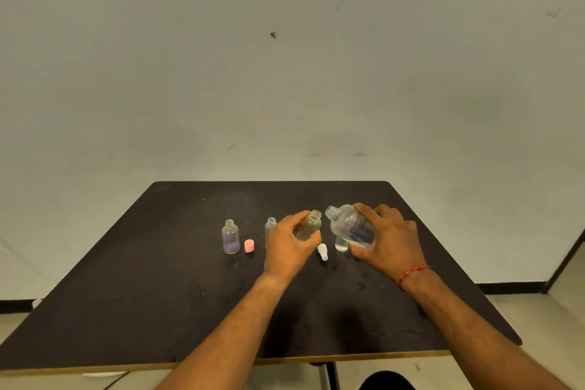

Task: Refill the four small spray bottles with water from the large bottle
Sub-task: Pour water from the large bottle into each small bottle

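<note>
Dark table (158,310) against a bare pale wall: my left hand (286,247) curls round a yellowish bottle (309,226), uncapped and tipped rightward. My right hand (386,237) wraps the large bottle (349,226), which is tilted left with its open mouth just beside the small neck, not yet over it. Water lies in the large bottle's lower body. I judge this pour is about to begin; it calls for setting mouth over mouth and tipping slowly, since the neck is narrow. Whether the yellowish bottle holds water I cannot tell. A white spray top (322,252) lies just nearer me. What looks like the fourth small bottle (341,244) stands half hidden under the large one. Farther left are a clear bottle (270,225), a pink cap (249,246) and an open purple-tinted bottle (230,237), apparently unfilled.
</note>
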